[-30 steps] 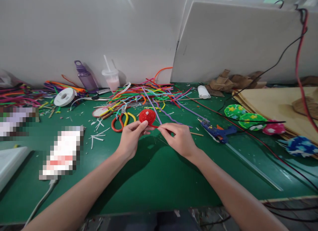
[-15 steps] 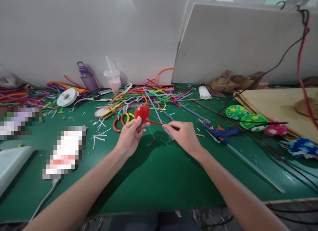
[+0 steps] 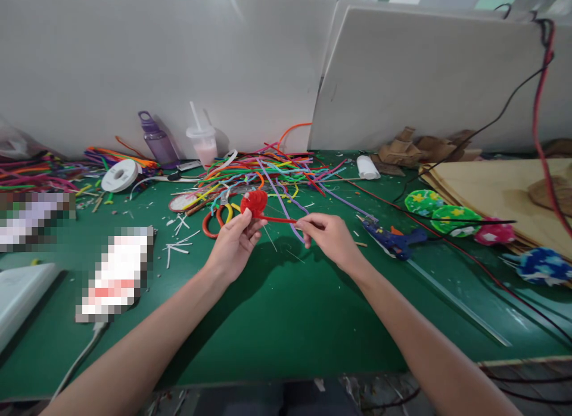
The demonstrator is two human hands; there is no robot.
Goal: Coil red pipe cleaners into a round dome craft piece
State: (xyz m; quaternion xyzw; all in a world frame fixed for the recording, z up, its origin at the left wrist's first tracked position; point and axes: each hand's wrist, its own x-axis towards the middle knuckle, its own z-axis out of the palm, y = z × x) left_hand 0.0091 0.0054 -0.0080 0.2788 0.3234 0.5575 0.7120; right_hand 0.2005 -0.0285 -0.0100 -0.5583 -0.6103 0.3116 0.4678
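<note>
A round red coil of fuzzy stem is pinched between the thumb and fingers of my left hand. From its lower right side a straight red stem runs across to my right hand, whose fingertips are closed on its far end. Both hands are raised over the green table, a short gap apart. Behind them lies a pile of coloured fuzzy stems, and orange-handled scissors rest just left of the coil.
At the right are a blue glue gun, green star-patterned pieces and cables. A purple bottle, a cup with a straw and a white spool stand at the back left. A blurred-out phone lies front left.
My right hand has shifted slightly right and the red coil slightly left. A bit more of the straight red stem shows between my hands.
</note>
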